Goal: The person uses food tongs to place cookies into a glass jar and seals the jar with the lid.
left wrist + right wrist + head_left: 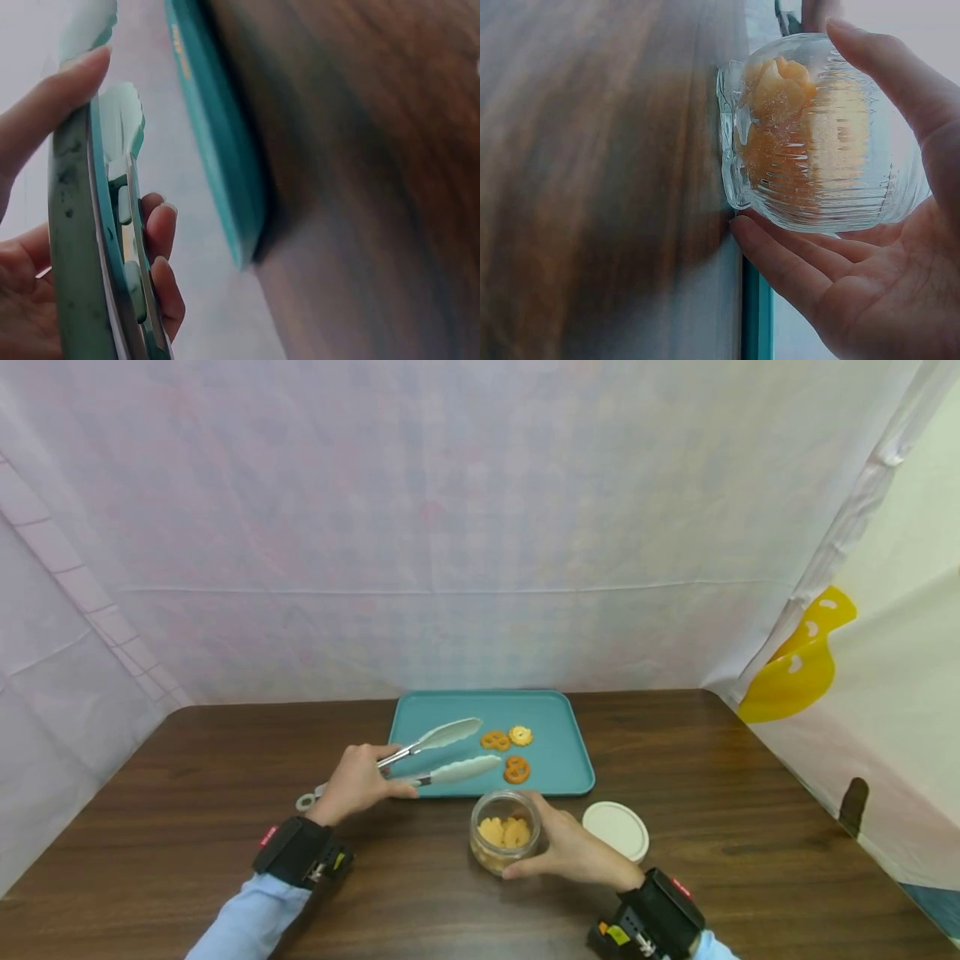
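My left hand (358, 785) grips a pair of tongs (447, 734) with pale scalloped tips. The tongs' two arms are spread apart over the teal tray (558, 710), with nothing between the tips. In the left wrist view, the thumb lies along one arm of the tongs (71, 225) and the fingers curl round the other. My right hand (573, 850) holds a lidless glass jar (491, 860) by its side, thumb and fingers around it. Ribbed walls show on the jar (840, 150) in the right wrist view, its base on the table. Yellowish crackers (504, 832) lie inside.
On the tray are two pretzels (517, 769) and a round scalloped cracker (521, 736). A white round lid (617, 829) lies right of the jar, beside my right wrist. The brown wooden table (750, 827) ends at a pale curtain (450, 568) behind the tray.
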`<action>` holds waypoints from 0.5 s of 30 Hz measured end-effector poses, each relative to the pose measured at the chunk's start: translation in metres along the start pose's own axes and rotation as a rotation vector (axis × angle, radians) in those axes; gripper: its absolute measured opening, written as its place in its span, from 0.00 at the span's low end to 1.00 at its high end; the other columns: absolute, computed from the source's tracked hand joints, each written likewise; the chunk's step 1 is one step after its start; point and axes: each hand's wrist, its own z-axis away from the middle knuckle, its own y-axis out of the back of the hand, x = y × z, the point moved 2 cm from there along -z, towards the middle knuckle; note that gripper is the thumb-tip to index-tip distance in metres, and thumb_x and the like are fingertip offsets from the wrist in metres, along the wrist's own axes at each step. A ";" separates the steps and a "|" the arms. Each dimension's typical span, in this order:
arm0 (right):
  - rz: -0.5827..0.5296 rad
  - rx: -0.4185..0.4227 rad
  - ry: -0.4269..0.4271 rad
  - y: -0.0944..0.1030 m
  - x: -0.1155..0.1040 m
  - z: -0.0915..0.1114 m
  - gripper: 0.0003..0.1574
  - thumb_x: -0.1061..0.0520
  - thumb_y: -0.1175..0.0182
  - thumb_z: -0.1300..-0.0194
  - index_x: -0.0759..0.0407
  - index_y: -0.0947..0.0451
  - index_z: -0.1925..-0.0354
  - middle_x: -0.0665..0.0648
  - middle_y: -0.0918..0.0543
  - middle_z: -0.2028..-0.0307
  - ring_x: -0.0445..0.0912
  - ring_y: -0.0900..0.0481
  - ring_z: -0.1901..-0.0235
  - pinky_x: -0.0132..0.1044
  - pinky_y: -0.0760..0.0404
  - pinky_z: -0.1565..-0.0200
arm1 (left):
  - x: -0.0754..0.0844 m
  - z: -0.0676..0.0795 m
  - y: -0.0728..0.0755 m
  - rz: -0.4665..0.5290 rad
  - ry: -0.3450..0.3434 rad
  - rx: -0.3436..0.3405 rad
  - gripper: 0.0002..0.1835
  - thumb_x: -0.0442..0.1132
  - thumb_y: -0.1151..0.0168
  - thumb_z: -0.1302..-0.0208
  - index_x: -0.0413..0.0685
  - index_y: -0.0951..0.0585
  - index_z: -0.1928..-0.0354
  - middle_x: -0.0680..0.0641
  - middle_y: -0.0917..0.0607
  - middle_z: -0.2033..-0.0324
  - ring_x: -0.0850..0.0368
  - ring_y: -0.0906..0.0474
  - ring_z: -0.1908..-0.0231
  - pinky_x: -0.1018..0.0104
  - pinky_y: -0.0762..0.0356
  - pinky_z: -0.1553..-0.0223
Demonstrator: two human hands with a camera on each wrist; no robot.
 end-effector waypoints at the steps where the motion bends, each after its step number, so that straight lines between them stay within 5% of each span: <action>1: 0.000 0.002 0.000 0.000 0.000 0.000 0.54 0.39 0.33 0.59 0.50 0.46 0.37 0.61 0.27 0.44 0.53 0.30 0.47 0.56 0.30 0.49 | -0.001 -0.001 -0.002 -0.008 -0.004 0.004 0.38 0.48 0.26 0.67 0.31 0.23 0.52 0.56 0.38 0.92 0.62 0.50 0.87 0.68 0.49 0.84; 6: 0.007 0.009 0.003 0.000 0.001 0.000 0.54 0.39 0.33 0.59 0.51 0.46 0.37 0.62 0.27 0.45 0.53 0.30 0.47 0.56 0.31 0.48 | -0.003 -0.010 -0.010 -0.051 0.004 -0.008 0.40 0.50 0.26 0.68 0.31 0.24 0.52 0.56 0.45 0.97 0.61 0.57 0.87 0.68 0.54 0.84; 12: 0.004 0.009 0.002 -0.001 0.001 0.000 0.54 0.38 0.33 0.60 0.50 0.45 0.38 0.61 0.27 0.45 0.52 0.30 0.47 0.56 0.31 0.48 | -0.004 -0.022 -0.018 -0.108 0.083 -0.045 0.40 0.50 0.25 0.69 0.33 0.24 0.51 0.42 0.22 0.88 0.62 0.48 0.85 0.68 0.48 0.82; 15: -0.001 0.007 -0.004 -0.001 0.001 0.000 0.54 0.38 0.33 0.59 0.50 0.46 0.37 0.60 0.27 0.45 0.52 0.30 0.47 0.55 0.31 0.48 | -0.004 -0.027 -0.021 -0.125 0.115 -0.054 0.42 0.51 0.25 0.70 0.34 0.24 0.50 0.38 0.19 0.86 0.61 0.49 0.86 0.68 0.49 0.83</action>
